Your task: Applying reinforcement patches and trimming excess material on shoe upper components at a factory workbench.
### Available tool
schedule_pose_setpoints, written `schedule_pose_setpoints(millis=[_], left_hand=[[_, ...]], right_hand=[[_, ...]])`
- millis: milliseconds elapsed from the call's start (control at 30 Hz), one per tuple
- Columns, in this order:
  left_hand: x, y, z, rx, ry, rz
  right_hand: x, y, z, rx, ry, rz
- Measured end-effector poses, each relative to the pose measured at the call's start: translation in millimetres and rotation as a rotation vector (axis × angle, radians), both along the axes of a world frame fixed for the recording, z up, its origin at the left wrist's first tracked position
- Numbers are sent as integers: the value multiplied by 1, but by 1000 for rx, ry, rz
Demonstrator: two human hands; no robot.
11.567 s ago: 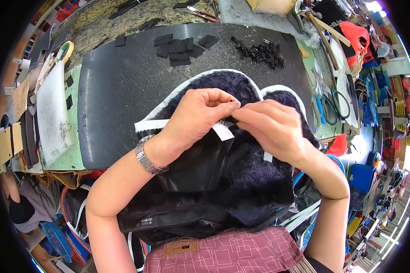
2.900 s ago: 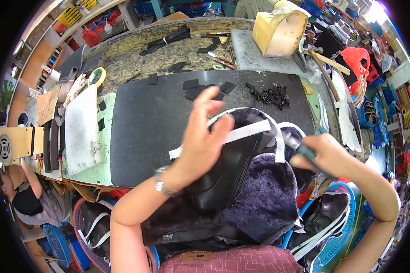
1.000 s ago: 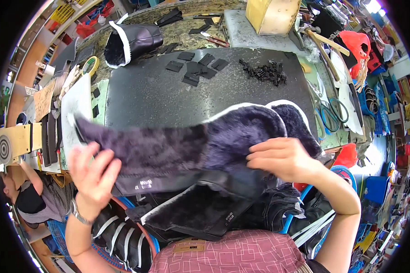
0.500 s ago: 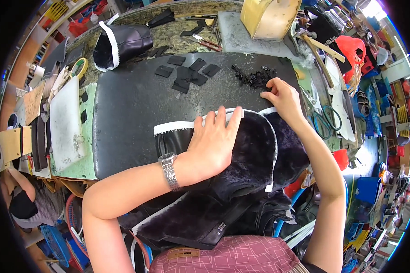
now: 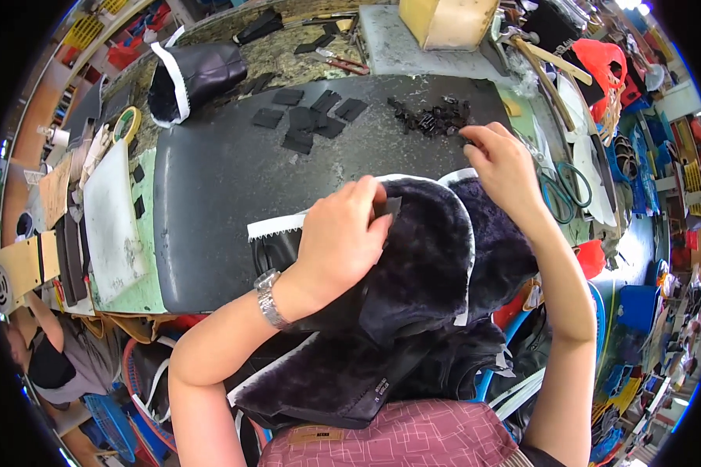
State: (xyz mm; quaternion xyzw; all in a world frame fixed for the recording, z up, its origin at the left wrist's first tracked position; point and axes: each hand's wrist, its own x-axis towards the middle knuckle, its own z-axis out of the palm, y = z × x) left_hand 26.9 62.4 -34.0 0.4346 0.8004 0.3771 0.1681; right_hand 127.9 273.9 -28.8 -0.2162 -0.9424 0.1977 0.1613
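Note:
A black fur-lined boot upper with white edging lies over the front of the dark work board, its fleecy lining facing up. My left hand is curled over its upper edge, beside a white zipper tape. A dark scrap of fabric shows between its thumb and fingers. To the right, my right hand is closed in a pinch just beside a heap of small glossy black parts, resembling zipper sliders. What its fingertips hold is too small to make out. Another fur-lined piece lies beneath the right forearm.
Several black fabric patches lie on the board. A black boot upper stands at the back left. Red-handled snips, a hammer and green-handled scissors lie around the edges. Another person is at the far left.
My left hand has gone from lying flat with extended fingers to curled, with a dark scrap in it. The right hand has shifted slightly right, its finger and thumb closing. The view has shifted slightly.

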Motion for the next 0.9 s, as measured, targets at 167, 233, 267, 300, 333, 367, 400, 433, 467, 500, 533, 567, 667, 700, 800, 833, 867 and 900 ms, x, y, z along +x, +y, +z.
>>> schedule_pose_setpoints(millis=[167,233,267,300,333,367,400,433,467,500,533,567,667,700,800,833,867,900], left_hand=[[5,-3,-1,-32,397,-30],[1,-3,2,-64,281,-61],[-1,-3,1,-66,280,-58],[-5,-3,-2,-56,51,-42],[-8,-3,-4,-44,-177,-26],[-9,-2,-5,-31,-277,17],[-9,-1,-5,-31,-280,22],[-9,-1,-5,-21,-345,27],[-9,0,-4,-11,-410,32],[-10,0,-3,-11,-412,36],[-11,0,-3,-3,-478,39],[-11,-1,-2,6,-544,43],[-10,0,0,37,-521,36],[-11,0,-1,38,-520,42],[-12,0,-4,51,-503,35],[-11,0,-1,28,-511,51],[-12,0,0,5,-519,67],[-12,0,-2,5,-520,68]], right_hand=[[10,-48,16,-1160,84,20],[6,-57,8,-1311,82,45],[5,-59,1,-1385,81,47],[3,-61,-2,-1385,78,46],[0,-63,-4,-1403,98,24],[-2,-64,-5,-1419,118,2],[-3,-65,-7,-1420,113,3],[-4,-65,-8,-1424,108,-19],[-5,-66,-9,-1428,102,-41],[-7,-68,-9,-1429,98,-40],[-8,-71,-8,-1397,127,-17],[-8,-73,-9,-1366,155,5],[-8,-74,-10,-1290,171,31],[-8,-75,-10,-1291,167,36],[-7,-78,-11,-1232,130,41],[-6,-78,-12,-1142,111,57],[-6,-79,-13,-1052,93,73],[-5,-82,-12,-1052,91,73]])
